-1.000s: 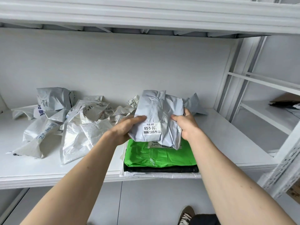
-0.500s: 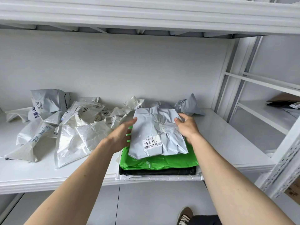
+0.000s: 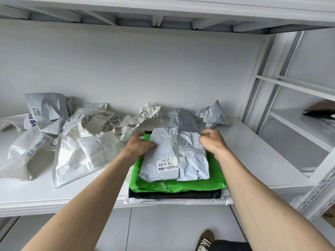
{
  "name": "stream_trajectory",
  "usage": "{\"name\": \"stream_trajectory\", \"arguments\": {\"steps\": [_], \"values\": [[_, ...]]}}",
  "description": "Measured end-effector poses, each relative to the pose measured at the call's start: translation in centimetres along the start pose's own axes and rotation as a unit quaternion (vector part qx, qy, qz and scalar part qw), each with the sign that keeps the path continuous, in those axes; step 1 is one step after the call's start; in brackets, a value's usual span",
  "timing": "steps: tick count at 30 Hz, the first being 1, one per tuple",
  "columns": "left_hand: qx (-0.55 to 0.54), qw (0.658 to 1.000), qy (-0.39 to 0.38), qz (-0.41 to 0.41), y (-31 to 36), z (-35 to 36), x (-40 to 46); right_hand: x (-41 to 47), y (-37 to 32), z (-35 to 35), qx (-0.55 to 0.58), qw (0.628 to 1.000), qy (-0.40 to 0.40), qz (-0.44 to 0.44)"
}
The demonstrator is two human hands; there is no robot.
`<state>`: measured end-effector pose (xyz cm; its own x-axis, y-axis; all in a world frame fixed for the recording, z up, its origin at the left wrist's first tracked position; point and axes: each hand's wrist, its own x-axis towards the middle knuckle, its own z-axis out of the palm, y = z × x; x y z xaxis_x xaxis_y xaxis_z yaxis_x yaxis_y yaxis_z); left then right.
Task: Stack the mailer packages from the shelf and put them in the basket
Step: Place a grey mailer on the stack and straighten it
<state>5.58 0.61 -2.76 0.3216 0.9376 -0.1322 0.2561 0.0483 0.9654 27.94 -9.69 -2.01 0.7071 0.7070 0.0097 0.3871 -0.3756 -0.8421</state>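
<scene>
A pale grey mailer (image 3: pixel 176 158) with a white label lies flat on top of a stack at the shelf's front edge. Under it are a green mailer (image 3: pixel 213 180), a black one (image 3: pixel 174 195) and a white one (image 3: pixel 177 202). My left hand (image 3: pixel 139 144) rests on the grey mailer's left edge, fingers curled onto it. My right hand (image 3: pixel 212 140) pinches its far right corner. Several crumpled white and grey mailers (image 3: pixel 79 151) lie loose on the shelf to the left. No basket is in view.
The white shelf board (image 3: pixel 262 160) runs left to right, with a wall close behind and another shelf deck overhead. A crumpled grey mailer (image 3: pixel 213 115) sits at the back right. A second rack (image 3: pixel 297 127) stands to the right. My shoe (image 3: pixel 204 240) shows below.
The grey mailer went from held upright above the stack to lying flat on the green mailer. Both hands came down with it and shifted to its far edges.
</scene>
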Motion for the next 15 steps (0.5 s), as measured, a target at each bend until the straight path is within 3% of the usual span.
{"name": "stream_trajectory", "arguments": {"steps": [3, 6, 8, 12, 15], "values": [[0.137, 0.982, 0.084, 0.102, 2.0, 0.3, 0.9, 0.7, -3.0, 0.3, -0.069, 0.994, 0.044, -0.076], [0.255, 0.947, 0.077, 0.18, 4.2, 2.1, 1.5, 0.8, -6.5, 1.9, -0.106, 0.981, 0.051, -0.155], [0.318, 0.923, 0.056, 0.21, 5.2, 4.0, 1.9, 0.7, -7.6, 3.6, -0.139, 0.977, 0.037, -0.157], [0.3, 0.936, 0.027, 0.18, 2.9, 6.8, 2.2, 0.5, -4.7, 6.1, -0.228, 0.967, -0.001, -0.118], [0.298, 0.937, 0.017, 0.184, -0.6, 7.5, 2.5, 0.5, -1.7, 7.1, -0.29, 0.946, -0.003, -0.145]]}}
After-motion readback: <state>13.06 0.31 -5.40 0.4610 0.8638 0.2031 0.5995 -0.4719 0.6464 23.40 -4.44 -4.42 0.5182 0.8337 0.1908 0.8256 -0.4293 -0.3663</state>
